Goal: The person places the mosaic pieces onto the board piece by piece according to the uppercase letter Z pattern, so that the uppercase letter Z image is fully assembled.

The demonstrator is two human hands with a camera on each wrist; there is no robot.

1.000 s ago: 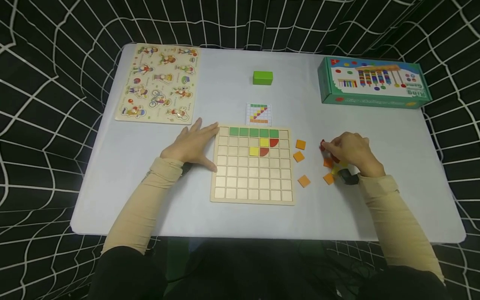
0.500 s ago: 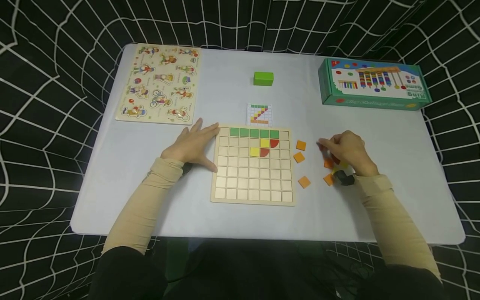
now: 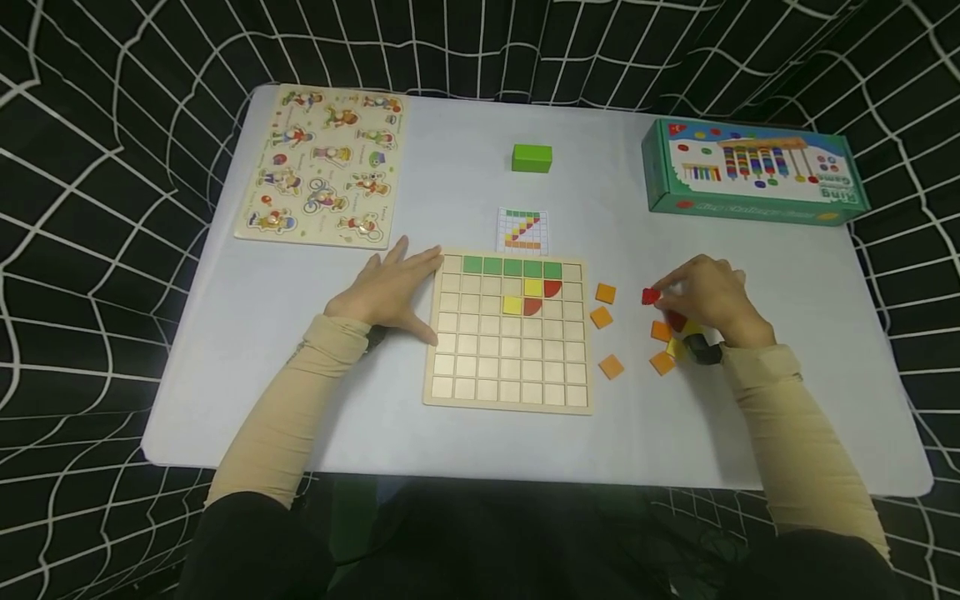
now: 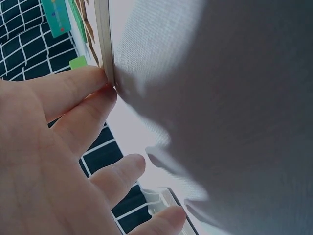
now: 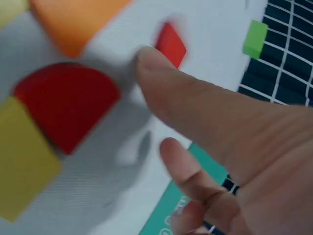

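A wooden grid board (image 3: 468, 346) lies in the middle of the table. Green tiles fill part of its top row; yellow squares and red quarter-circles sit in the two rows below. My left hand (image 3: 386, 292) is spread along the board's left edge, with fingertips touching its corner in the left wrist view. Right of the board, my right hand (image 3: 708, 300) pinches a small red tile (image 3: 650, 296) at the fingertips. Under that hand, a red quarter-circle tile (image 5: 68, 100), a yellow tile (image 5: 27, 161) and an orange tile (image 5: 76, 22) lie on the cloth.
Loose orange squares (image 3: 611, 367) lie between board and right hand. A small pattern card (image 3: 522, 231) stands above the board, with a green block (image 3: 532, 158) behind it. A picture puzzle (image 3: 322, 167) lies at back left, a green game box (image 3: 757, 171) at back right.
The right hand has shifted slightly within the loose tiles, and the red tile at its fingertips has turned so more of it shows. My left hand has stayed at the board's edge.
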